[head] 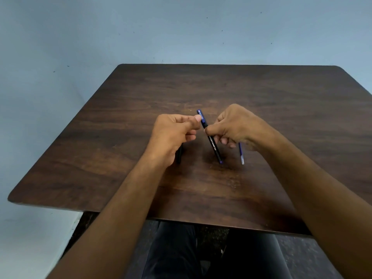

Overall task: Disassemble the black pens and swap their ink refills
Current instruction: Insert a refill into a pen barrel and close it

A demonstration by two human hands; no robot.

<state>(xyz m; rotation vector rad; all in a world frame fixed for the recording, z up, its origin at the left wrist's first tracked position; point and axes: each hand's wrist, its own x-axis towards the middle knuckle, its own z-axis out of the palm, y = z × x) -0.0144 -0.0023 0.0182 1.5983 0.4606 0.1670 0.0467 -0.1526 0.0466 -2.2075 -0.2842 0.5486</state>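
Observation:
A black pen (213, 144) with white lettering and a blue cap end is held tilted above the table, its blue tip pointing down toward me. My right hand (238, 125) grips the pen's barrel at the middle. My left hand (174, 130) pinches thumb and forefinger at the blue cap end. A second black pen (179, 157) lies on the table, mostly hidden under my left hand. A thin blue ink refill (241, 155) sticks out from under my right hand; I cannot tell whether it is held or lying on the table.
The dark wooden table (281, 109) stands against a pale blue wall. Its near edge runs just above my lap, and its left edge is close to the wall.

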